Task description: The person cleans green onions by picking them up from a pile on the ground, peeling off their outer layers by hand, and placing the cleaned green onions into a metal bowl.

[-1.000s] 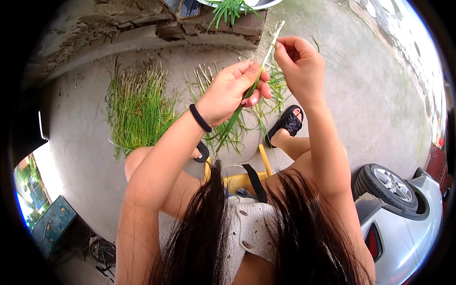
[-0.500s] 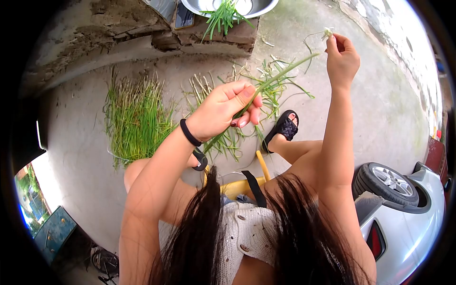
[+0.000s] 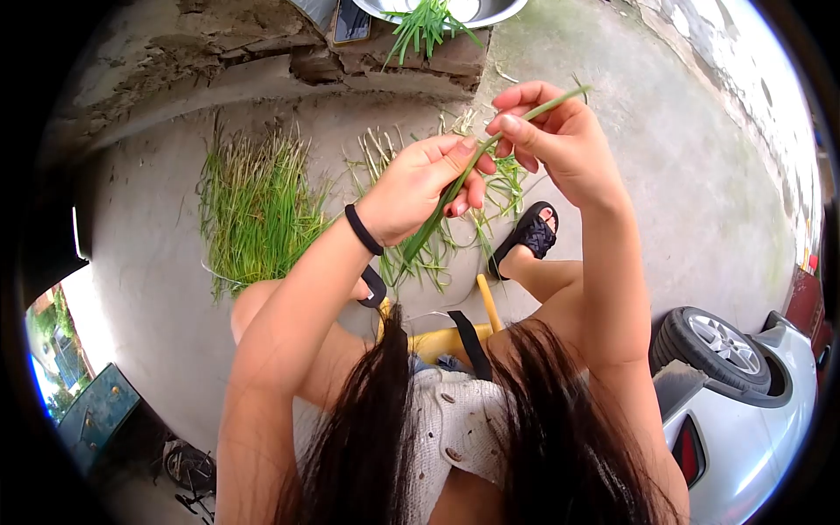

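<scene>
My left hand is closed around a few green chives. Their long leaves trail down and left below my fingers, and the pale stem end slants up to the right. My right hand has come to the stem end, its thumb and fingers bent around the stalk just above my left hand. On the ground below lie loose chives and trimmings, partly hidden by my hands. A thick pile of chives rests on the concrete to the left.
A metal basin with cut chives over its rim sits on a brick ledge, beside a phone. My sandalled foot is just beyond the yellow stool. A silver toy car stands at right.
My right hand has moved down and left from far out, where it held a pale wispy bit, to the stalk. That bit no longer shows in its fingers. My left hand keeps its hold.
</scene>
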Action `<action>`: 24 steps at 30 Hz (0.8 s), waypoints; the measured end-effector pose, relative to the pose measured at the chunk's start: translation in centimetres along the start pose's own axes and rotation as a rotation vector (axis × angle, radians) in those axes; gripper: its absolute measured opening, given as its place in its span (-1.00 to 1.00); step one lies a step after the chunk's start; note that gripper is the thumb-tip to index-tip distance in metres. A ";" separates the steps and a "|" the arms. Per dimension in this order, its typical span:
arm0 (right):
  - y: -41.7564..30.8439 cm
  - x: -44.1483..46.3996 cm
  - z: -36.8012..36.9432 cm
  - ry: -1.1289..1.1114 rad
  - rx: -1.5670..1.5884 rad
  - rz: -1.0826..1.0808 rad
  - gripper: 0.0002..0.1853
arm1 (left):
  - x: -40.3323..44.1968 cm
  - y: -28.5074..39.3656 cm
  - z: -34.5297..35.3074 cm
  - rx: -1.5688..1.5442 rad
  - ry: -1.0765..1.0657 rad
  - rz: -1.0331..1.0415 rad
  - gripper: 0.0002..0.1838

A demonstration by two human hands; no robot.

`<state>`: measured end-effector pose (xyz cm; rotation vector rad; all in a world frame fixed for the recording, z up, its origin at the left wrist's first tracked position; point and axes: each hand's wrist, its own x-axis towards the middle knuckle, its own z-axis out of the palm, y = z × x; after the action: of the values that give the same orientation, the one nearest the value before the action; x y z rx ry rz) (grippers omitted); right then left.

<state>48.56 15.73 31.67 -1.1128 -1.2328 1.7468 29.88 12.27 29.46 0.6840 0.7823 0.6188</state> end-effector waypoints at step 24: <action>4.8 0.9 5.3 0.043 0.016 0.070 -0.79 | 2.0 3.7 -5.9 -0.773 0.052 0.385 -0.75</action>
<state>43.00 13.40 27.75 -1.1908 -1.1644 1.7728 25.43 17.91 28.31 0.0966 0.3973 1.2071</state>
